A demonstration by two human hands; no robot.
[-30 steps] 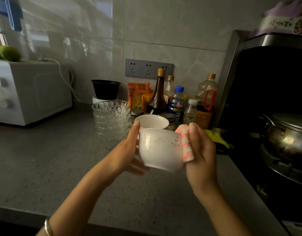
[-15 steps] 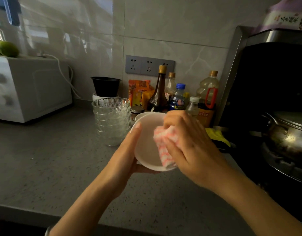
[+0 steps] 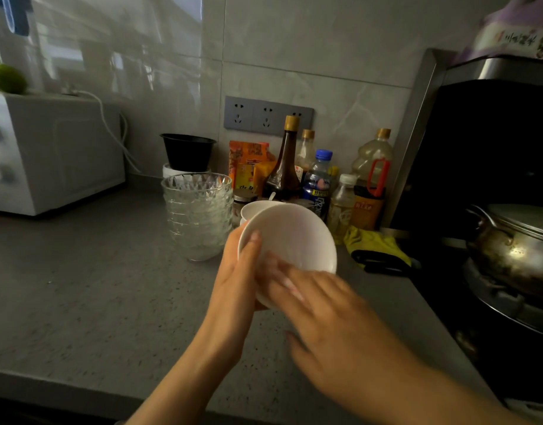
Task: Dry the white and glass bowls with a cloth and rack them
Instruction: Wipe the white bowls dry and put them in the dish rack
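My left hand (image 3: 236,277) holds a white bowl (image 3: 294,237) tilted above the counter, thumb over its near rim, with the inside facing me. My right hand (image 3: 331,320) is blurred with motion; its stretched fingers press a pink-and-white cloth (image 3: 281,276) against the bowl's lower edge, and the cloth is mostly hidden. Another white bowl (image 3: 258,208) stands on the counter just behind. Left of it is a stack of several glass bowls (image 3: 198,216). No rack is in view.
The grey counter (image 3: 95,286) stretches left to a white microwave (image 3: 49,154). A black bowl (image 3: 187,151) and sauce bottles (image 3: 284,167) line the wall. A yellow cloth (image 3: 374,243) lies by the stove, where a metal pot (image 3: 515,246) sits.
The bowl has been tipped so its inside faces me. My right hand has swept the cloth from inside the bowl down to its near lower edge, fingers uncurling.
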